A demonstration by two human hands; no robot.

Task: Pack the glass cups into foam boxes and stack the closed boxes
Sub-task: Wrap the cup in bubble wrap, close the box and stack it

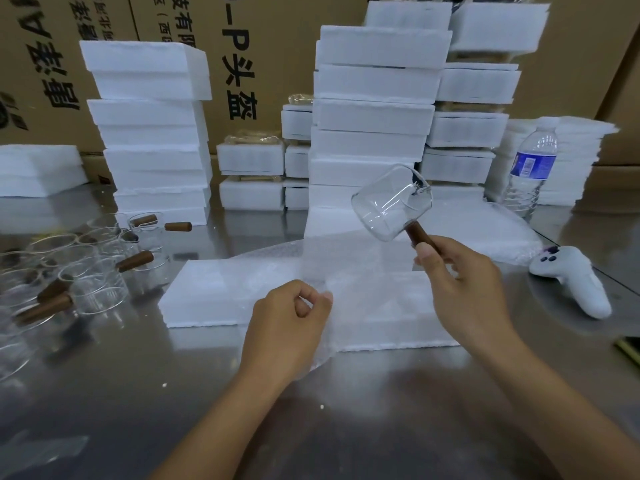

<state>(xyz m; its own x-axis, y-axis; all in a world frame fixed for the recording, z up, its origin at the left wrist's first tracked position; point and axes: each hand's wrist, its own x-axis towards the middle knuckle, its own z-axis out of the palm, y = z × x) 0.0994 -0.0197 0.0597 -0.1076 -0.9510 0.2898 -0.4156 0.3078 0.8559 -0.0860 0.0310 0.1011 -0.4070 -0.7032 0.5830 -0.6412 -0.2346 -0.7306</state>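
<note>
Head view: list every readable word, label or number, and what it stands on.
"P头盔": cardboard carton behind the foam stacks; its smaller print is cut off.
Too turned to read: print on the left carton.
Too blurred: water bottle label.

Clear glass cup, brown wooden handle, was tilted midair over the flat white foam box; more cups sat left, closed boxes stacked behind.
</note>
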